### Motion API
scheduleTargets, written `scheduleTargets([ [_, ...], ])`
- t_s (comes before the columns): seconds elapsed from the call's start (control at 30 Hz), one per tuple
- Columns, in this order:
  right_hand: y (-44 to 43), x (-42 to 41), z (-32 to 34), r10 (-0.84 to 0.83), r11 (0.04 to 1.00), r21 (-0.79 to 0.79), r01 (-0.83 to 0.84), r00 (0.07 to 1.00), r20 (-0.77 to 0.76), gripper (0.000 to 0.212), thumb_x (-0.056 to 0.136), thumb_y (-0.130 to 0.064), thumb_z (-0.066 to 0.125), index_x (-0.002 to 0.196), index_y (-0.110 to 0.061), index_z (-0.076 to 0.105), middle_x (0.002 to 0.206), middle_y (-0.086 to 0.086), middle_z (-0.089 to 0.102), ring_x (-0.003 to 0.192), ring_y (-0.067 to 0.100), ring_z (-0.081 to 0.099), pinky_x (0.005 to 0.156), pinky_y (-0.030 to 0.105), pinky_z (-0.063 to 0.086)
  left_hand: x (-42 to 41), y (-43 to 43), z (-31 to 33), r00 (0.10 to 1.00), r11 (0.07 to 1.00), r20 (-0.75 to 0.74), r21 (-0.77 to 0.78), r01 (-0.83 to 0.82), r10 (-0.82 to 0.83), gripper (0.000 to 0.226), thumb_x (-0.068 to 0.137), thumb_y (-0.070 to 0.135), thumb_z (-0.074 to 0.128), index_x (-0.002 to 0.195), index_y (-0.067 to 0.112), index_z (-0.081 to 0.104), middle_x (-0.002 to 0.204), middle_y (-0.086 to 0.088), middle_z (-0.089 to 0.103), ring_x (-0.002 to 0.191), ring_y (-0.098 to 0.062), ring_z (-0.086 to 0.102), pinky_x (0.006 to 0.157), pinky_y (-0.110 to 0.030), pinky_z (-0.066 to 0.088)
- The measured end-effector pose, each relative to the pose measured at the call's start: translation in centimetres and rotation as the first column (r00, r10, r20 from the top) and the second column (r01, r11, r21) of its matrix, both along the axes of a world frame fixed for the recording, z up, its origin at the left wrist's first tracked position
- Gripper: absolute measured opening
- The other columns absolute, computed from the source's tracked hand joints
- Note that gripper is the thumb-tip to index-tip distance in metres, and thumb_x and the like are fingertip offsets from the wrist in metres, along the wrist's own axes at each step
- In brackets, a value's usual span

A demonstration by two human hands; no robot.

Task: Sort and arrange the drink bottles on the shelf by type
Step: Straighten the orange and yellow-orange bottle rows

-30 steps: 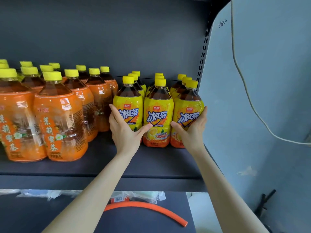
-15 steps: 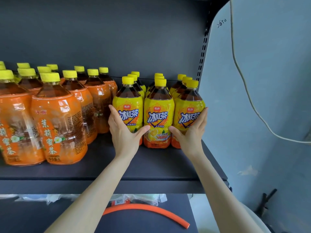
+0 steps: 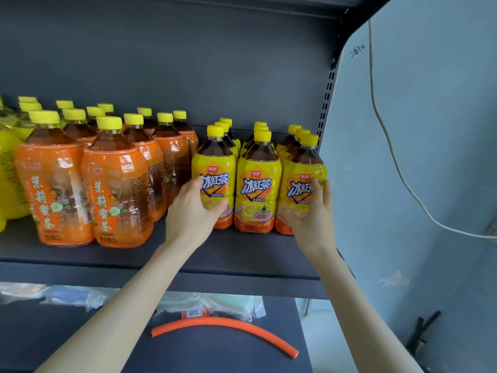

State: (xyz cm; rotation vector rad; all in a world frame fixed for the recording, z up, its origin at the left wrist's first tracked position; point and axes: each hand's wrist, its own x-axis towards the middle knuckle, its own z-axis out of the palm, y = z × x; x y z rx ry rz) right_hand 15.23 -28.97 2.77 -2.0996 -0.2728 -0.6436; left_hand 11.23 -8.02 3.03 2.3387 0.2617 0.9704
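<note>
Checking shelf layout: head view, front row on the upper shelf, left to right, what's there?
Two orange-label bottles → left hand → middle yellow-label bottle → right hand, each hand on an outer yellow-label bottle.

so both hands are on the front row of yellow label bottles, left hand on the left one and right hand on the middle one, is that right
Not quite. In the head view the left hand is on the left yellow-label bottle, but the right hand is on the right yellow-label bottle. The middle bottle stands untouched between them.
</note>
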Motion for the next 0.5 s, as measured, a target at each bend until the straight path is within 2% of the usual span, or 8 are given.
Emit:
scheduleTargets([
  [0.07,0.3,-1.6,0.4,0.012,0.999,-0.043,-0.01,0.998,0.054,0.054,0.089,-0.025,0.067,0.138,-0.011,0.048,0.157,0.006,0.026,0.136,0.027,0.037,0.104,0.045,0.042,-1.8,0.6,0.6,0.996,0.999,0.076,0.012,0.053,-0.054,0.042,0.083,0.041,0.067,0.115,0.014,0.064,0.11,-0.002,0.069,0.095,-0.015,0.065,0.08,-0.031,0.051],
  [0.13,1.2,-3.1,1.2,0.041,0.997,-0.063,-0.035,0.994,0.097,0.035,0.091,-0.023,0.066,0.122,-0.008,0.063,0.143,0.007,0.048,0.118,0.022,0.053,0.095,0.04,0.046,-3.7,1.2,1.4,0.987,0.994,0.126,-0.013,0.105,-0.102,0.028,0.084,0.038,0.068,0.099,0.015,0.069,0.087,0.005,0.071,0.075,-0.001,0.063,0.068,-0.021,0.05],
  [0.2,2.8,-4.6,2.1,0.091,0.994,-0.069,-0.082,0.987,0.132,0.024,0.092,-0.022,0.064,0.112,-0.008,0.068,0.123,0.005,0.06,0.101,0.02,0.059,0.086,0.033,0.048,-5.3,2.3,2.1,0.977,0.99,0.172,-0.028,0.135,-0.129,0.021,0.084,0.035,0.068,0.092,0.016,0.07,0.075,0.013,0.066,0.069,0.009,0.058,0.064,-0.015,0.047],
  [0.27,4.9,-6.0,3.0,0.119,0.992,-0.07,-0.109,0.981,0.155,0.019,0.093,-0.021,0.062,0.106,-0.01,0.07,0.112,0.003,0.064,0.097,0.02,0.062,0.082,0.035,0.05,-6.8,3.9,2.7,0.969,0.987,0.199,-0.036,0.156,-0.146,0.017,0.084,0.034,0.068,0.089,0.018,0.07,0.073,0.015,0.066,0.07,0.007,0.059,0.066,-0.018,0.048],
  [0.4,10.3,-8.5,3.5,0.161,0.987,-0.041,-0.156,0.965,0.209,0.015,0.093,-0.019,0.062,0.101,-0.01,0.071,0.103,0.001,0.066,0.093,0.016,0.062,0.077,0.027,0.048,-10.0,8.5,2.8,0.958,0.981,0.231,-0.054,0.186,-0.169,0.013,0.085,0.032,0.067,0.085,0.019,0.07,0.073,0.012,0.069,0.071,0.003,0.063,0.064,-0.01,0.047],
  [0.5,15.4,-10.3,2.8,0.165,0.986,-0.029,-0.163,0.964,0.209,0.014,0.093,-0.017,0.062,0.099,-0.008,0.071,0.101,0.003,0.067,0.09,0.02,0.062,0.079,0.034,0.049,-12.3,12.9,2.0,0.954,0.974,0.228,-0.075,0.216,-0.194,0.013,0.085,0.032,0.066,0.085,0.02,0.07,0.074,0.015,0.069,0.073,0.002,0.064,0.066,-0.014,0.05],
])
